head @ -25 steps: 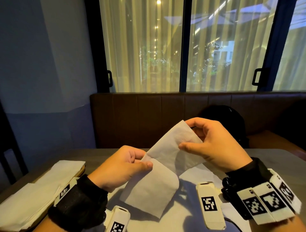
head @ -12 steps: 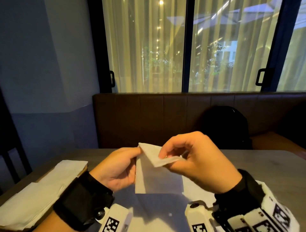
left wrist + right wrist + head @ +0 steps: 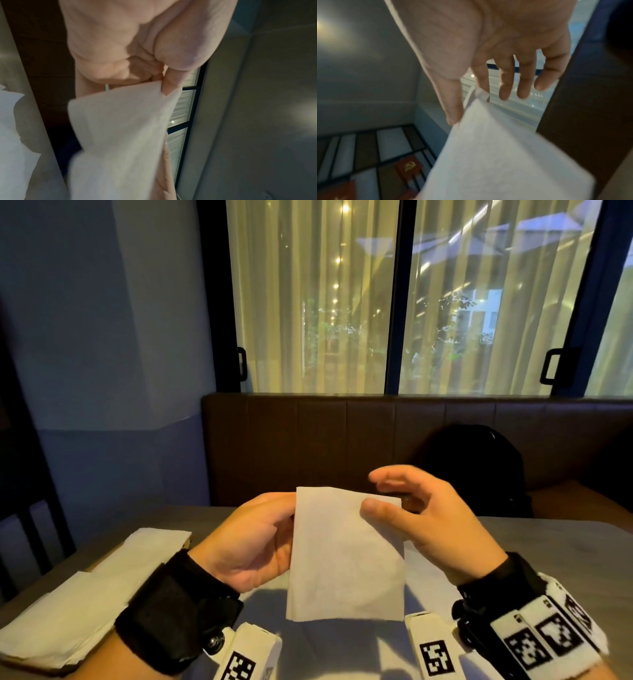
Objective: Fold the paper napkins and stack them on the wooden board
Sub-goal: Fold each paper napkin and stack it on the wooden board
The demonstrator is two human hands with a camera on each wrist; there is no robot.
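Head view first: the folded napkin point(image 3: 346, 559) hangs upright in the air above the table point(image 3: 548, 542), between both hands. The left hand point(image 3: 253, 542) grips its left edge, fingers curled behind the paper and out of sight. The right hand point(image 3: 428, 518) has its thumb laid on the top right corner, with the other fingers loosely spread behind; whether they touch the paper cannot be told here. To the left, the stack of napkins point(image 3: 85, 587) lies on the wooden board point(image 3: 68, 667), of which only thin edges show. More white paper lies on the table under the hands, partly hidden by the wrists.

Left wrist view: the left hand point(image 3: 123, 44) pinches the napkin point(image 3: 118, 142) at its top edge, one fingertip over the corner. The lower paper is blurred.

Right wrist view: the right hand point(image 3: 488, 47) pinches the napkin point(image 3: 496, 155) corner between thumb and forefinger, the other three fingers straight and clear of it. The picture is soft with blur.
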